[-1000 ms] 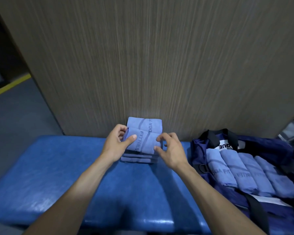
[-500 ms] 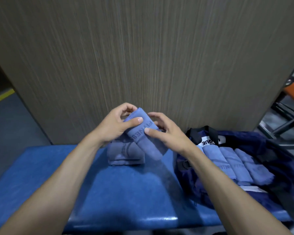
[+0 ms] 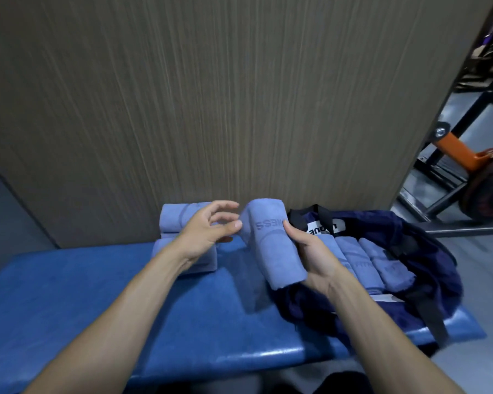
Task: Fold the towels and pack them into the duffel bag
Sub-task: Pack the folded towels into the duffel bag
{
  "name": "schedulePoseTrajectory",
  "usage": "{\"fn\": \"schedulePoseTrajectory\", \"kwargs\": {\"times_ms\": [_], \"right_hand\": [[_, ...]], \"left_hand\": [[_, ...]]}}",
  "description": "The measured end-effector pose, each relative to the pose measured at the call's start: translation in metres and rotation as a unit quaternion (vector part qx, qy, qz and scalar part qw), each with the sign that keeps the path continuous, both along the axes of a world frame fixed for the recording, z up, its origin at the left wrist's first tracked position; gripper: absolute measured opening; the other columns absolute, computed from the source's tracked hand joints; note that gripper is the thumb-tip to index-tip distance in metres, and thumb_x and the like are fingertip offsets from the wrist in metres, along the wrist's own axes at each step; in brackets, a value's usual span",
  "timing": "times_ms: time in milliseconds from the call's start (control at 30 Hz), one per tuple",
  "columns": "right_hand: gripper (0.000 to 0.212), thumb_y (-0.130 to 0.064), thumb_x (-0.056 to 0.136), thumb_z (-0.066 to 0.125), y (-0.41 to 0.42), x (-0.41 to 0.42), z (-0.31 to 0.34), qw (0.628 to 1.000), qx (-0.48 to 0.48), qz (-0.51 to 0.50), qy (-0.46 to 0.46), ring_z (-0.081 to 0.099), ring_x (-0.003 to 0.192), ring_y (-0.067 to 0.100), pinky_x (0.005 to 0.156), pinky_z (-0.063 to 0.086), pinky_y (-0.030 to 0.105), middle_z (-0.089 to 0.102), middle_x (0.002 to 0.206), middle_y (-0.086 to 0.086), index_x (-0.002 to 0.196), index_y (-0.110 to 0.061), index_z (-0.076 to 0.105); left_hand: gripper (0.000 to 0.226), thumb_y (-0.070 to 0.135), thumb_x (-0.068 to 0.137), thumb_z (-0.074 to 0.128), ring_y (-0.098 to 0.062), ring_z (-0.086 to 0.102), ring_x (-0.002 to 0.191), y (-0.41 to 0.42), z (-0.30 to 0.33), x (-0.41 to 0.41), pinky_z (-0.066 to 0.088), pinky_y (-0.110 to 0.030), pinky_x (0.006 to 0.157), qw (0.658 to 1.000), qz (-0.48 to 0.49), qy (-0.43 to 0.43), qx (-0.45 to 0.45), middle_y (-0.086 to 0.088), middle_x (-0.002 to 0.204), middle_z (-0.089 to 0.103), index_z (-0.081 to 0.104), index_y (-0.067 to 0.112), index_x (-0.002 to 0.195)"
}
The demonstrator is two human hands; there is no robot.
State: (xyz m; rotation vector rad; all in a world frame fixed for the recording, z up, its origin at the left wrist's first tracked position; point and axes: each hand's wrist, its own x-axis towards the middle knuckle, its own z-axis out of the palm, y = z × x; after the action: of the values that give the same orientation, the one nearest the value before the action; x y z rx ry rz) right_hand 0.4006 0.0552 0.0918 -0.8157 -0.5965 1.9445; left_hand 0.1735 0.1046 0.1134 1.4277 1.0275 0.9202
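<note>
The right hand (image 3: 310,260) holds a folded towel (image 3: 271,245); the left hand (image 3: 202,237) is open. Slide it flat beside the towels in the bag (image 3: 427,251), keeping it folded.

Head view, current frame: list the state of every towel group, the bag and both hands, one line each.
Rolled towel: lifted off the bench, gripped by the right hand.
Right hand: curled round the rolled towel's side.
Left hand: fingers spread, thumb tip touching the rolled towel.
Towel stack: folded, resting on the bench against the panel.
Duffel bag: open, on the bench.
Packed towels: rolled, lying side by side inside the bag.
</note>
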Motion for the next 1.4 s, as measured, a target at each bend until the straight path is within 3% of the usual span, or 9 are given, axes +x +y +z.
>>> {"fn": "schedulePoseTrajectory", "kwargs": {"times_ms": [167,233,333,500,633,800,900,1133,1400], "right_hand": [[0.059,-0.041,0.095,0.061,-0.006,0.007,-0.013,0.998,-0.021,-0.051,-0.024,0.059,0.120,0.032,0.110,0.043,0.045,0.058,0.139,0.023,0.133,0.003,0.061],[0.053,-0.040,0.102,0.050,-0.008,0.005,-0.016,0.998,-0.009,-0.064,-0.029,0.066,0.115,0.031,0.097,0.054,0.041,0.064,0.132,0.023,0.130,0.003,0.063],[0.049,-0.036,0.108,0.036,-0.014,0.001,-0.016,0.994,0.012,-0.088,-0.065,0.068,0.114,0.033,0.092,0.054,0.040,0.070,0.123,0.019,0.124,-0.002,0.066],[0.043,-0.033,0.108,0.040,-0.018,-0.002,-0.025,0.967,0.040,-0.153,-0.200,0.075,0.092,0.019,0.081,0.058,0.032,0.077,0.101,0.012,0.106,-0.006,0.073],[0.041,-0.034,0.109,0.039,-0.021,-0.001,-0.033,0.947,0.061,-0.147,-0.279,0.071,0.109,0.019,0.106,0.050,0.043,0.077,0.108,0.006,0.113,-0.012,0.072],[0.041,-0.038,0.104,0.054,-0.021,0.025,-0.031,0.970,0.055,-0.082,-0.221,0.067,0.116,0.026,0.105,0.051,0.044,0.072,0.121,0.011,0.130,-0.008,0.062],[0.040,-0.032,0.100,0.060,-0.015,0.055,-0.020,0.961,0.074,-0.068,-0.256,0.068,0.112,0.028,0.093,0.054,0.040,0.072,0.121,0.015,0.127,-0.004,0.063],[0.037,-0.038,0.101,0.059,0.023,0.117,-0.021,0.875,-0.006,-0.157,-0.459,0.073,0.093,0.037,0.088,0.059,0.052,0.076,0.099,0.016,0.106,-0.004,0.071],[0.038,-0.040,0.105,0.047,0.062,0.092,-0.049,0.827,0.014,-0.075,-0.558,0.067,0.100,0.031,0.097,0.053,0.050,0.072,0.106,0.012,0.111,-0.008,0.066]], "left_hand": [[0.025,0.020,0.080,0.084,-0.006,0.055,0.071,-0.016,-0.031,0.040,0.048,-0.016,0.067,0.969,0.163,0.083,0.169,0.002,0.085,0.063,0.062,0.020,0.091],[0.004,0.014,0.093,0.071,-0.010,0.061,0.071,-0.029,-0.029,0.057,0.050,-0.020,0.063,0.984,0.131,0.028,0.119,-0.006,0.085,0.068,0.067,0.014,0.094],[0.019,0.027,0.102,0.057,-0.009,0.067,0.078,-0.044,-0.025,0.077,0.058,-0.030,0.068,0.992,0.115,-0.048,0.024,-0.008,0.097,0.072,0.068,0.011,0.104],[0.055,0.067,0.067,0.075,-0.013,0.071,0.100,-0.044,-0.040,0.088,0.058,-0.042,0.089,0.993,0.112,-0.004,-0.042,0.006,0.105,0.073,0.065,0.027,0.104],[0.042,0.049,0.076,0.077,-0.019,0.074,0.092,-0.043,-0.044,0.097,0.059,-0.046,0.088,0.990,0.119,-0.006,-0.074,-0.005,0.099,0.076,0.064,0.019,0.102],[0.032,0.038,0.082,0.073,-0.027,0.073,0.096,-0.040,-0.048,0.109,0.058,-0.051,0.089,0.992,0.102,-0.036,-0.068,-0.012,0.100,0.075,0.068,0.014,0.102],[0.015,0.024,0.098,0.065,-0.017,0.073,0.095,-0.033,-0.046,0.118,0.058,-0.033,0.083,0.997,0.033,-0.059,-0.043,-0.004,0.101,0.077,0.070,0.013,0.107],[0.012,0.023,0.095,0.063,-0.009,0.063,0.083,0.001,-0.082,0.109,0.047,-0.021,0.071,0.970,0.102,0.218,0.038,0.016,0.089,0.069,0.071,0.033,0.092],[0.039,0.047,0.087,0.067,-0.022,0.049,0.108,0.036,-0.086,0.138,0.044,-0.037,0.077,0.857,0.104,0.456,0.217,0.002,0.114,0.051,0.051,0.026,0.116]]}}
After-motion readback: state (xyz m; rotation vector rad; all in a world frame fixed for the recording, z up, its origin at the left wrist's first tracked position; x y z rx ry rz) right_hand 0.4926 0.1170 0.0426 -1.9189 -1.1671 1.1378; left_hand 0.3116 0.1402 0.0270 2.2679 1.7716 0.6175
